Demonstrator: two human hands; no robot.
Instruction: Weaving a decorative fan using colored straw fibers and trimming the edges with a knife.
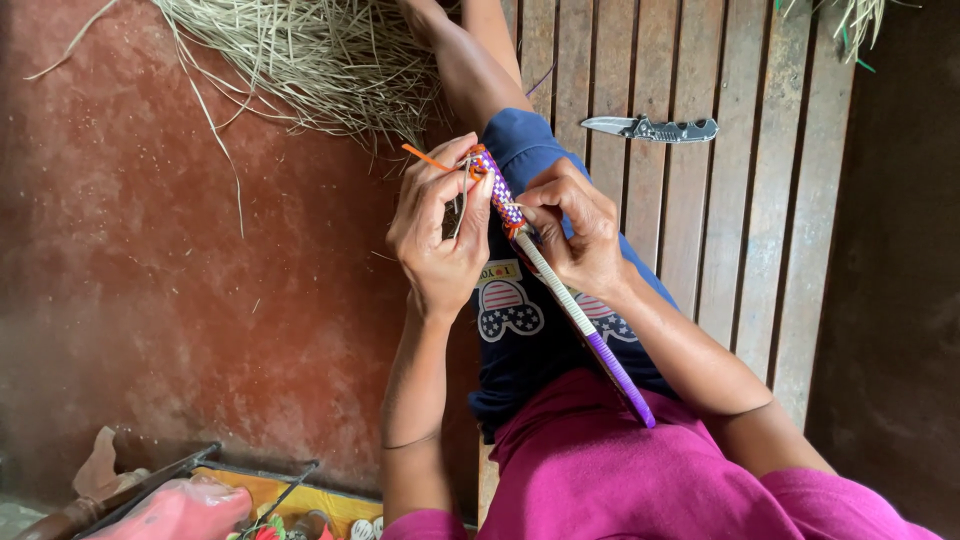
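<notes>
A long thin stick (570, 300) wrapped in woven purple, white and orange strips lies slanted across my lap. My left hand (440, 225) pinches its upper woven end, where an orange strip (428, 158) sticks out to the left. My right hand (580, 225) grips the stick just below, fingers closed around the woven part. The lower end, wrapped in plain purple, rests against my magenta shirt. Both hands are close together over my dark blue shorts.
A folding knife (655, 128) lies open on the wooden slat bench (740, 200) at upper right. A heap of dry straw-like fibres (300, 60) lies on the red floor at upper left. A tray with a pink plastic bag (180, 510) sits at bottom left.
</notes>
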